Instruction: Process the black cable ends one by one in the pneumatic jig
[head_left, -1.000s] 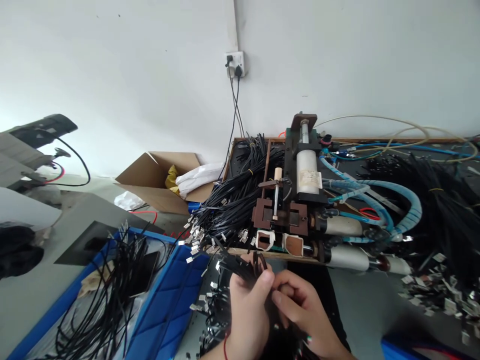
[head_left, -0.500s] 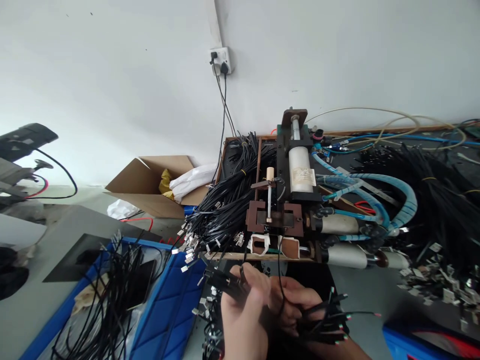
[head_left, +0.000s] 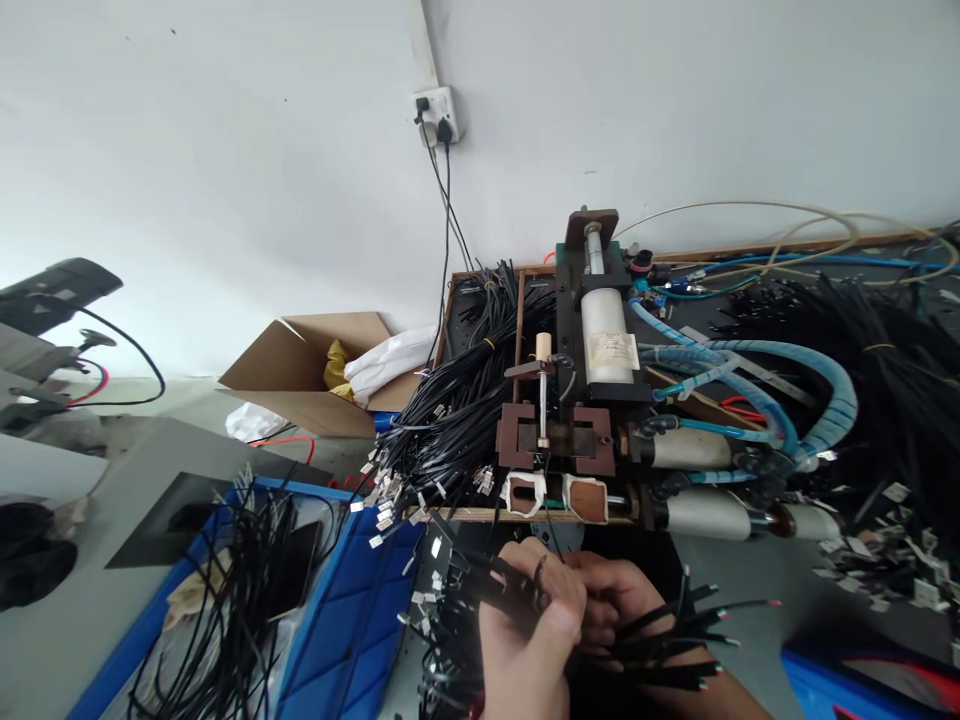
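Fingers (head_left: 561,580) curled closed, we hold black cables (head_left: 675,643); a blue crate (head_left: 341,600) contains more. A cardboard box (head_left: 322,412) holds white wrapping (head_left: 390,366).

At the near edge of the scene we see two bare human hands. The left hand (head_left: 534,632) has a broad back and a thick, rounded thumb; we find its wrist cut by the lower edge of the view, where a sliver of a thin, dark red band (head_left: 477,709) shows at the left side. We cannot make out its material or any fastening. The right hand (head_left: 621,588), just to the right, is partly in shadow, and its bare forearm (head_left: 716,692) runs off at the near right. Behind the hands we see a plain, matt black patch (head_left: 637,548), but cannot tell whether it is the person's clothing.
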